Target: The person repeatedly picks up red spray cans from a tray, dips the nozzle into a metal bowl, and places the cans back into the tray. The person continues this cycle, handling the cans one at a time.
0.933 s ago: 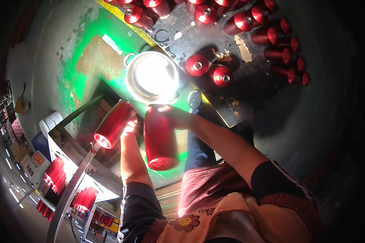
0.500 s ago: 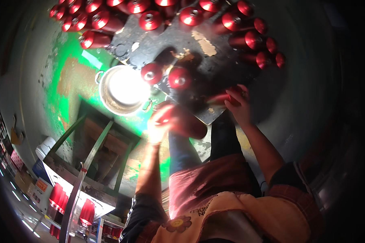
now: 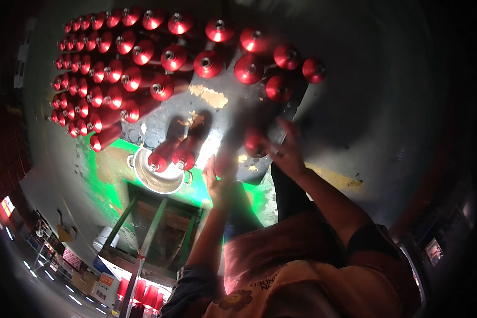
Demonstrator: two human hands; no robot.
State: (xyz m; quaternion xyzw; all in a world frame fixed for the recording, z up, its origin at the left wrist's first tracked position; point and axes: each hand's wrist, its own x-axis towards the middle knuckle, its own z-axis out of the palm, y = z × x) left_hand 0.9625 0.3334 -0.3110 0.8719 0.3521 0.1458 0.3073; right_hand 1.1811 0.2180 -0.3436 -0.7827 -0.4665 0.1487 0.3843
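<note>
Reaching out over floor [image 3: 355, 106], both hands blurred. Left hand [image 3: 221, 177] gripping red cylinder [image 3: 225, 159], upright-ish, just right of two red cylinders [image 3: 172, 151] lying side by side by metal bowl [image 3: 156, 177]. Right hand [image 3: 283, 148] wrapped around second red cylinder [image 3: 255, 142], held above dark floor patch. Rows of red cylinders [image 3: 116, 69] standing beyond, upper left, more spread toward upper right. Green-painted floor area [image 3: 106, 164] under bowl. Metal frame rack [image 3: 153, 228] below bowl.
</note>
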